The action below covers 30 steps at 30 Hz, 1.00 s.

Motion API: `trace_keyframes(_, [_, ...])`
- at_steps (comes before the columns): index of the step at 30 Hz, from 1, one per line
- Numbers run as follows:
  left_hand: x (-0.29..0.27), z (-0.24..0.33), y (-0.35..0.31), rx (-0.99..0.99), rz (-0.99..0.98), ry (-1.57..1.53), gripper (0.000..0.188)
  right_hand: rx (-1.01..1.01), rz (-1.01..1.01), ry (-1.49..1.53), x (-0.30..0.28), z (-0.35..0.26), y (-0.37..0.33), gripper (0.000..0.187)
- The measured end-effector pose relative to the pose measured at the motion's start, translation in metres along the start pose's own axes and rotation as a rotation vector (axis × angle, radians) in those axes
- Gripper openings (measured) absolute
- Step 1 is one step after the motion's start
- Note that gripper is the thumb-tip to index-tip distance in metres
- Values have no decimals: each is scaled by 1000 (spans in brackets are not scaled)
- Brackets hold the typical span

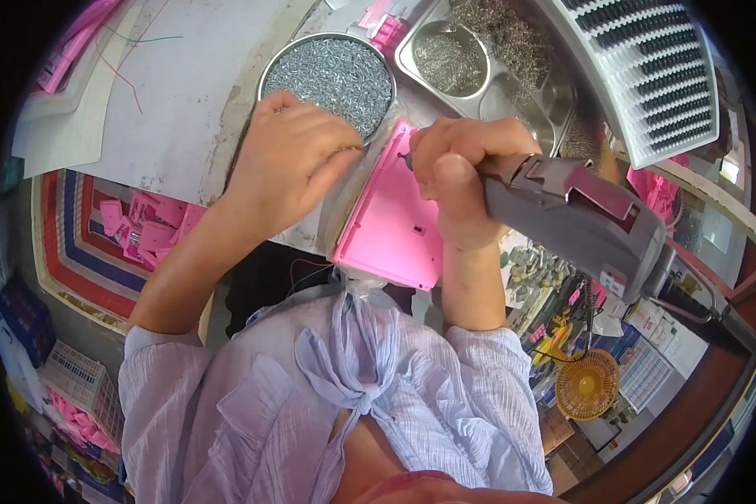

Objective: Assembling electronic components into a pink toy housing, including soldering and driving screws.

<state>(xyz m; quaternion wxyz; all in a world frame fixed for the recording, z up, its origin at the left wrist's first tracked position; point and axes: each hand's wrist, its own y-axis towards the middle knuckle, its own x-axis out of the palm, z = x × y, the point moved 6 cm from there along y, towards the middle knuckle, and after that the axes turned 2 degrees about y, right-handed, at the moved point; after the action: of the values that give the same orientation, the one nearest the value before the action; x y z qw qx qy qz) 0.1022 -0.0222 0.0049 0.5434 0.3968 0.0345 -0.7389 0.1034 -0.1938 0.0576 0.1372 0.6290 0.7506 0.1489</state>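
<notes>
My right hand [469, 181] is wrapped round a grey power screwdriver [584, 210], whose body slants down to the right. Its tip is mostly hidden by the fingers, over the upper part of a flat pink plastic panel [391, 227]. The panel lies in front of me on a plastic-wrapped support. My left hand [298, 155] is beside the panel, at the near rim of a round metal bowl [265, 80] full of small silvery screws [332, 80]. Its fingers are curled and closed; what they hold, if anything, is too small to make out.
Beyond the panel stands a metal tray [407, 59] with small metal parts. A white tray [638, 155] of black parts in rows is at the far right. Pink pieces [151, 227] fill a striped-lined box at left. A yellow basket [588, 385] stands at lower right.
</notes>
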Motion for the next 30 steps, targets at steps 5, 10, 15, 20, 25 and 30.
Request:
trace_keyframes(5, [1, 16, -2, 74, 36, 41, 11, -14, -25, 46, 3, -13, 12, 23])
trace_keyframes(10, [2, 29, -5, 157, 118, 6, 16, -18, -136, 447, 8, -52, 14, 32])
trace_keyframes(15, [0, 34, -11, 194, 86, 77, 18, 51, -68, 461, 16, -53, 2, 33])
trace_keyframes(20, [-22, 12, 4, 196, 57, 55, 16, 119, -103, 525, 20, -56, -15, 30])
trace_keyframes(25, [-12, -36, 3, 15, 3, 427, 11, 262, -63, 432, 29, -49, -41, 22])
trace_keyframes(30, [-13, -30, 6, 56, 90, 361, 6, 355, -94, 224, 34, -37, -46, 19])
